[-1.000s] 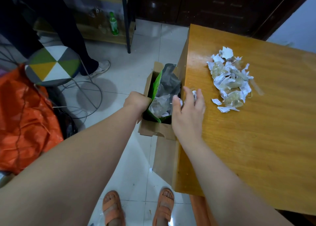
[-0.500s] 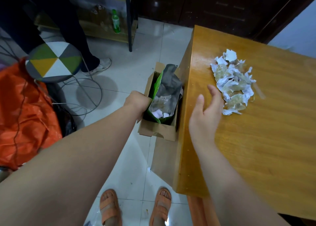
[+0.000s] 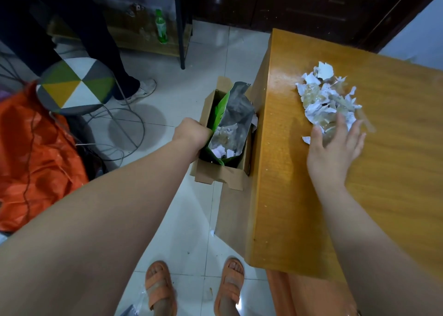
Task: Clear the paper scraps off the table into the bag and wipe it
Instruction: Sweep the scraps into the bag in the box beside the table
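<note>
- Progress check from where I'm standing: partway through the clearing, I'd say, and the wiping hasn't started.
- The left hand (image 3: 191, 133) grips the near rim of the green foil bag with a silvery inside (image 3: 237, 114). Its fingers are curled over the edge, holding the mouth open.
- That bag stands in a brown cardboard box (image 3: 215, 176) on the floor, between the two hands and tight against the side of the table.
- There's already a layer of white scraps in the bag's bottom (image 3: 225, 145), just right of the left hand, so some of the mess has gone in.
- The right hand (image 3: 335, 148) lies flat on the orange-brown wooden table (image 3: 287, 208) with its fingers spread and fairly straight. The fingertips rest on the near end of the heap of torn white paper and clear crinkly bits (image 3: 323, 95). It isn't pinching anything that I can see; it looks set to rake.
- Most of that heap lies beyond the right hand's fingertips, well apart from the table edge where the left hand waits.
- One loose white scrap (image 3: 306, 139) sits just beside the right thumb, on the bag side.
- What's left: drag the bulk of the heap across to the edge and drop it in, probably in more than one sweep, plus that stray.
- As for the wipe, there's no cloth or rag in either hand or on the table that I can spot, so that part is all to do.
</note>
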A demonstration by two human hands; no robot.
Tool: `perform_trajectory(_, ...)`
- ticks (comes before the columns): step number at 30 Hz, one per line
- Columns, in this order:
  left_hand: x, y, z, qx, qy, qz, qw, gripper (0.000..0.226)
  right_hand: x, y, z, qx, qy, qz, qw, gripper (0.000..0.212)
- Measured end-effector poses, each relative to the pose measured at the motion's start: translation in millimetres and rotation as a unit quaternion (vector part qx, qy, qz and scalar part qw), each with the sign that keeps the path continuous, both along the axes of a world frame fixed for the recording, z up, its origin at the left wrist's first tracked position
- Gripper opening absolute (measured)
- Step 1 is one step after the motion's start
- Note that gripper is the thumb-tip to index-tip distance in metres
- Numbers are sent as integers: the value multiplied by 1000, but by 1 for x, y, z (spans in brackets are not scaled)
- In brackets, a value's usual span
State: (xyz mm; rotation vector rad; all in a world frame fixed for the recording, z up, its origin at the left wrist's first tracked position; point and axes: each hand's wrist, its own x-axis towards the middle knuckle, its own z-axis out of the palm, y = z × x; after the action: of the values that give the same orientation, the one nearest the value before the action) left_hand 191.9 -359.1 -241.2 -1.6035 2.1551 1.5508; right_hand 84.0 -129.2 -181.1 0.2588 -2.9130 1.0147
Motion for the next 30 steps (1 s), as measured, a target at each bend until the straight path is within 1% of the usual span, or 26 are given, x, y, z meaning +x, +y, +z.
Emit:
perform_trajectory(2, -2, 1, 3, -2, -1, -4, 1000, 10, 1, -1, 2, -8, -29, 14, 999, 52)
perform_trajectory(5, -7, 2, 7, 2, 2, -2, 1000, 26, 8, -6, 2, 8, -49, 49, 998, 50)
perform_trajectory(7, -12, 2, 12, 1, -3, -13, 1000, 19, 16, -12, 1, 23, -42, 77, 996, 49)
perform_trajectory(12, -20, 1, 16, -4, -11, -13, 1000, 17, 34, -34, 0, 44, -29, 128, 990, 46)
perform_trajectory(15, -18, 0, 19, -15, -24, -31, 999, 16, 44, -52, 0, 34, -24, 151, 988, 44)
perform_trajectory(18, -15, 1, 20, -18, -35, -58, 998, 14, 51, -74, 3, 18, -51, 184, 981, 41)
perform_trajectory(20, -14, 2, 21, -17, -35, -57, 998, 14, 55, -87, 7, -19, -74, 224, 972, 42)
perform_trajectory(22, -13, 2, 23, -10, -25, -50, 998, 26, 56, -92, 13, -91, -105, 254, 957, 45)
perform_trajectory(23, -13, 2, 24, -6, -22, -48, 999, 29, 55, -92, 15, -122, -109, 263, 951, 45)
perform_trajectory(24, -13, 1, 25, -1, -17, -47, 999, 28, 55, -90, 17, -141, -98, 268, 948, 43)
perform_trajectory(27, -13, 0, 22, 0, -10, -41, 999, 14, 52, -79, 20, -175, -38, 235, 955, 33)
perform_trajectory(30, -11, -1, 21, 2, -8, -39, 999, 14, 45, -67, 22, -193, -3, 160, 968, 28)
